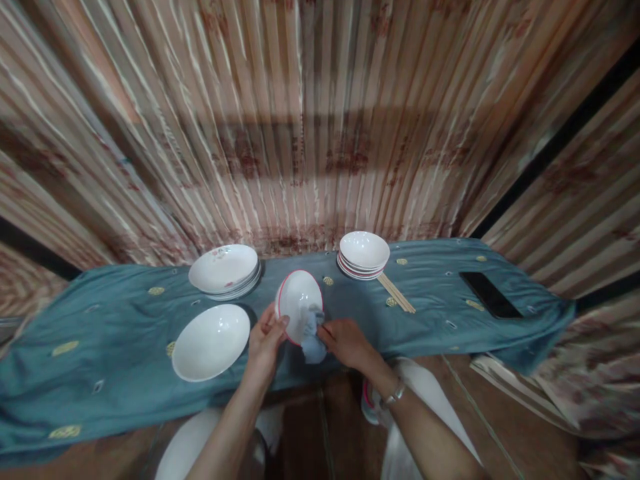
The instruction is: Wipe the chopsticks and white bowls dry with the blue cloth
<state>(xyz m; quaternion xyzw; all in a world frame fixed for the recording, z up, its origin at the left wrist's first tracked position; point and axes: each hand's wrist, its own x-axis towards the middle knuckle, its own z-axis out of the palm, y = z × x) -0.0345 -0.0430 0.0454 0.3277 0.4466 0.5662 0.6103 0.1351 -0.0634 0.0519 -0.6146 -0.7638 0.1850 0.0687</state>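
Note:
My left hand [267, 336] grips the left rim of a white bowl [299, 297] with a red edge, its inside tilted toward me. Pinched in my right hand [345, 339] is a light blue cloth [313, 337], which touches the bowl's inner right side near the lower rim. The bowl is held up over the front half of the table. Just left of my left hand, a large white dish [212, 342] rests on the cloth-covered table. The fingers of my left hand behind the bowl are hidden.
A stack of white plates [225, 267] stands at the back left of the teal tablecloth [430, 333]. Further right are a stack of bowls [364, 251], several chopsticks [397, 295] and a black phone [489, 295]. A pleated curtain [300, 133] hangs behind the table.

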